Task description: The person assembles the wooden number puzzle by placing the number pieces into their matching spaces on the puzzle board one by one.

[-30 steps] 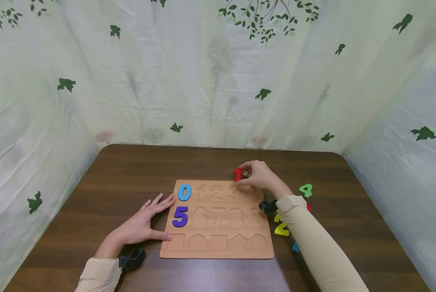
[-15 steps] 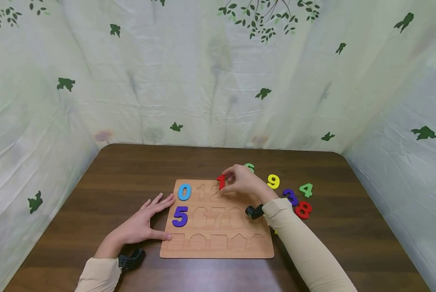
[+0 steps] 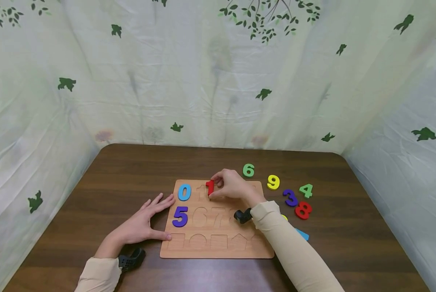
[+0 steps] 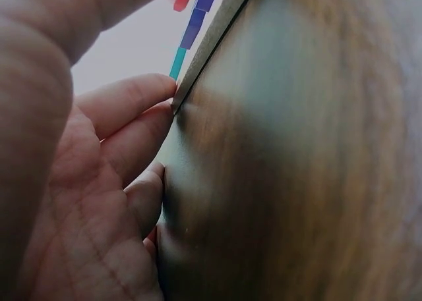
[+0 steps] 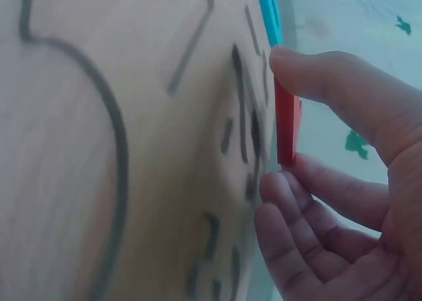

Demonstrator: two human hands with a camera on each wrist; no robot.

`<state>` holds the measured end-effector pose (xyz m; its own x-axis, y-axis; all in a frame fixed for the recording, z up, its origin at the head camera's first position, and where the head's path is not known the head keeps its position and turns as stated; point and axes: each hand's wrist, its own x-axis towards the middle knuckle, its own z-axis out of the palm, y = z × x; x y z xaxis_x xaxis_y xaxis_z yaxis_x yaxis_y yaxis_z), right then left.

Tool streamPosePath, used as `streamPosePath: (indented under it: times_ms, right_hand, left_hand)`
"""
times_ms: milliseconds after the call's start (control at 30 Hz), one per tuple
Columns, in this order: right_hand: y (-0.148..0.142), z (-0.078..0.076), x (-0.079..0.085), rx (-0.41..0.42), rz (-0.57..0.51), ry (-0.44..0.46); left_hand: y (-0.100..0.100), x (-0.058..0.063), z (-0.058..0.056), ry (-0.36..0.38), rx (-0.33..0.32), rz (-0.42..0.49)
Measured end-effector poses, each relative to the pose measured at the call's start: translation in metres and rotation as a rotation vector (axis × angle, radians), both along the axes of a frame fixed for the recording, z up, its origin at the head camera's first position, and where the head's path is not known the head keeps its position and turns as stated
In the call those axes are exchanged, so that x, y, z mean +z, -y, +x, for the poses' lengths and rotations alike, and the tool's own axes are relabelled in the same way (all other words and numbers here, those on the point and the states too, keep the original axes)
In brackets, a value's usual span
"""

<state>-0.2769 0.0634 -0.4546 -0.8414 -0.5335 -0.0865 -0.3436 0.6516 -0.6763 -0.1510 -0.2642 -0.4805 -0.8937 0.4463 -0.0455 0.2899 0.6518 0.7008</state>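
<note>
My right hand [image 3: 234, 187] pinches a red number 1 piece [image 3: 210, 187] between thumb and fingers, over the top row of a wooden puzzle board [image 3: 218, 245]. In the right wrist view the red 1 [image 5: 287, 116] is seen edge-on, just off the board's surface. A light blue 0 [image 3: 184, 192] and a purple 5 [image 3: 180, 217] sit in their slots at the left of the board. My left hand [image 3: 141, 223] lies with fingers spread, fingertips and thumb touching the board's left edge. In the left wrist view its fingers [image 4: 135, 103] meet that edge.
Right of the board lie a green 6 [image 3: 248, 170], yellow 9 [image 3: 273, 182], purple 3 [image 3: 290, 197], green 4 [image 3: 306, 190] and red 8 [image 3: 303, 210]. A blue piece [image 3: 302, 234] and a bit of yellow show partly behind the right sleeve. A patterned curtain surrounds the brown table [image 3: 137, 162].
My right hand has carried the red 1 leftward from the board's top right, past the 3 and 2 slots. The pieces on the right have come into view. My left hand stays put.
</note>
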Motion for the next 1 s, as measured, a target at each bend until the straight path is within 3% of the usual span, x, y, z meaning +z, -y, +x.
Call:
streamPosePath:
  times_ms: [1000]
  right_hand:
    - [0.029,0.014,-0.003,0.013,0.076,-0.071]
  left_hand:
    - [0.0,-0.005,-0.001,0.006,0.012,-0.013]
